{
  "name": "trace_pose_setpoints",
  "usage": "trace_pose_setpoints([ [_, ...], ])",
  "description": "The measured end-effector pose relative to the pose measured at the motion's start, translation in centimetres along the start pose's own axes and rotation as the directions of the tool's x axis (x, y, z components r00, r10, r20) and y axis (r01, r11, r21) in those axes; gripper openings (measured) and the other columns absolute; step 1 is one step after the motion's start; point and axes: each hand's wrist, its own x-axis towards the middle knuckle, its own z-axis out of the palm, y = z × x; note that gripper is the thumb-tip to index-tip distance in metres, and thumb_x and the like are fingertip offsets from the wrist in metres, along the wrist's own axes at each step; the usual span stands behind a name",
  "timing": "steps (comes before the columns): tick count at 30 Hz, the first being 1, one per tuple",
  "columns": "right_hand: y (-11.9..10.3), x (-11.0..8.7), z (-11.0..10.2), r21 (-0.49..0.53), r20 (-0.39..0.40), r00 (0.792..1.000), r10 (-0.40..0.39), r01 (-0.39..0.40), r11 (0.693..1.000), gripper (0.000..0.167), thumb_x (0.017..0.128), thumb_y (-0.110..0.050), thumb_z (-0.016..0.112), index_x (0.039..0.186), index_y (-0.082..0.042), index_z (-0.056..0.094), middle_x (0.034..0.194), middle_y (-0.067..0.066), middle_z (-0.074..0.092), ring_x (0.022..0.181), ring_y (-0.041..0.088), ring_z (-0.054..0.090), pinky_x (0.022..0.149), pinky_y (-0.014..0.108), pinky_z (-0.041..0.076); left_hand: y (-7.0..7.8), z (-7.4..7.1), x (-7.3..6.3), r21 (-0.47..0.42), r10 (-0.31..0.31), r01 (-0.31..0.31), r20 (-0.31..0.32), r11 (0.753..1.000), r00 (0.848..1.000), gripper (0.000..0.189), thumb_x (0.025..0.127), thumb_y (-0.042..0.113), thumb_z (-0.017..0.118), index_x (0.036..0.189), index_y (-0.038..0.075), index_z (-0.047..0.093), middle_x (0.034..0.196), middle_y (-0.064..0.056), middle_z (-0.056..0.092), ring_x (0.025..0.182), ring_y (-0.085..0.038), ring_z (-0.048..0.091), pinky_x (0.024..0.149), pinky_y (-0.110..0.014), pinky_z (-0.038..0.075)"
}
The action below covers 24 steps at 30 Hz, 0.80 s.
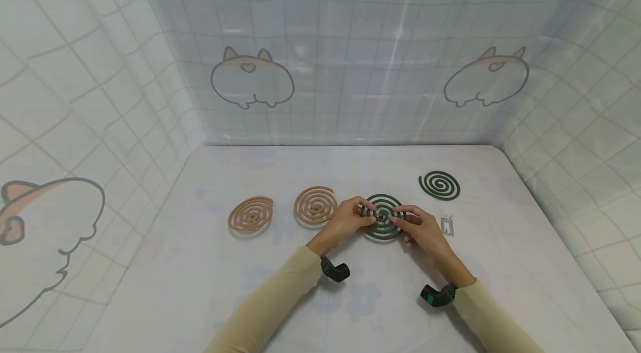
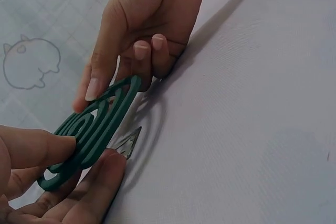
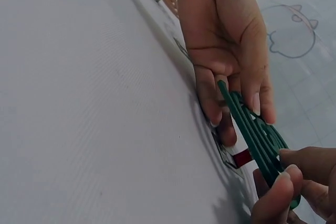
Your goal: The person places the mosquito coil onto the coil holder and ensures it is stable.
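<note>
Green spiral coil (image 1: 383,209), pinched by left hand (image 1: 345,217) and right hand (image 1: 427,232): seemingly mid-mounting. Left of it: two brown spiral coils (image 1: 251,215) (image 1: 315,207), apparently mounted. Right: flat green coil (image 1: 439,185), silver metal frame (image 1: 451,228), likely pending.

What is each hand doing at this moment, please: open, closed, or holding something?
Left hand: closed, pinching the green coil.
Right hand: closed, pinching the same coil from the opposite side.

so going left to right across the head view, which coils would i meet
Leftmost brown coil → second brown coil → green coil in the hands, pinched by left hand and right hand → flat green coil.
</note>
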Motion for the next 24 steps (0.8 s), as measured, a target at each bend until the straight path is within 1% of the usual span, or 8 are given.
trace_pose_setpoints([
  [3, 0.03, 0.23, 0.29, -0.002, -0.014, 1.000, -0.004, 0.004, 1.000, 0.040, 0.093, -0.025, 0.080, 0.129, -0.013, 0.066, 0.088, 0.006, 0.062, 0.058, 0.014, 0.050, 0.050, 0.025, 0.048, 0.05, -0.02, 0.01, 0.009, -0.003, 0.003, 0.000, 1.000, 1.000, 0.020, 0.092, 0.015, 0.080, 0.110, 0.018, 0.073, 0.087, -0.003, 0.065, 0.074, -0.015, 0.058, 0.065, -0.027, 0.050],
  [7, -0.04, 0.31, 0.54, -0.017, -0.034, 0.999, -0.029, 0.029, 0.999, 0.037, 0.094, -0.024, 0.079, 0.128, -0.014, 0.067, 0.081, 0.005, 0.058, 0.055, 0.013, 0.046, 0.049, 0.024, 0.045, 0.13, -0.01, 0.01, -0.003, -0.015, 0.015, 0.000, 1.000, 1.000, 0.020, 0.092, 0.014, 0.080, 0.109, 0.018, 0.072, 0.089, -0.003, 0.066, 0.076, -0.016, 0.060, 0.066, -0.027, 0.052],
  [11, -0.14, 0.35, 0.63, -0.007, -0.044, 0.998, -0.040, 0.040, 0.999, 0.038, 0.094, -0.024, 0.079, 0.128, -0.013, 0.067, 0.083, 0.004, 0.061, 0.054, 0.013, 0.044, 0.048, 0.024, 0.042, 0.11, 0.06, 0.02, -0.054, -0.025, 0.025, 0.010, 0.998, 1.000, 0.021, 0.091, 0.011, 0.080, 0.110, 0.015, 0.071, 0.090, -0.006, 0.067, 0.078, -0.017, 0.066, 0.069, -0.028, 0.056],
  [16, -0.23, 0.50, 0.70, -0.008, -0.037, 0.999, -0.014, 0.013, 1.000, 0.039, 0.093, -0.024, 0.079, 0.128, -0.012, 0.067, 0.083, 0.003, 0.062, 0.054, 0.012, 0.043, 0.048, 0.024, 0.042, -0.10, 0.14, 0.17, -0.074, -0.021, 0.021, 0.003, 0.997, 1.000, 0.022, 0.091, 0.009, 0.080, 0.110, 0.013, 0.071, 0.091, -0.007, 0.067, 0.077, -0.019, 0.067, 0.070, -0.029, 0.057],
  [18, -0.26, 0.53, 0.72, -0.007, -0.036, 0.999, 0.002, -0.002, 1.000, 0.039, 0.094, -0.024, 0.079, 0.128, -0.011, 0.067, 0.083, 0.003, 0.063, 0.053, 0.012, 0.043, 0.048, 0.024, 0.042, -0.15, 0.09, 0.22, -0.055, -0.022, 0.022, 0.005, 0.998, 1.000, 0.022, 0.091, 0.011, 0.080, 0.111, 0.015, 0.072, 0.091, -0.006, 0.067, 0.077, -0.017, 0.066, 0.070, -0.028, 0.056],
  [24, -0.78, 0.32, 0.80, -0.016, -0.013, 1.000, 0.020, -0.020, 1.000, 0.038, 0.096, -0.020, 0.077, 0.130, -0.007, 0.066, 0.078, 0.004, 0.058, 0.054, 0.012, 0.043, 0.048, 0.025, 0.042, 0.05, 0.03, 0.25, -0.051, -0.024, 0.025, 0.013, 0.998, 1.000, 0.020, 0.092, 0.013, 0.080, 0.111, 0.016, 0.074, 0.089, -0.005, 0.069, 0.077, -0.015, 0.064, 0.068, -0.026, 0.053],
])
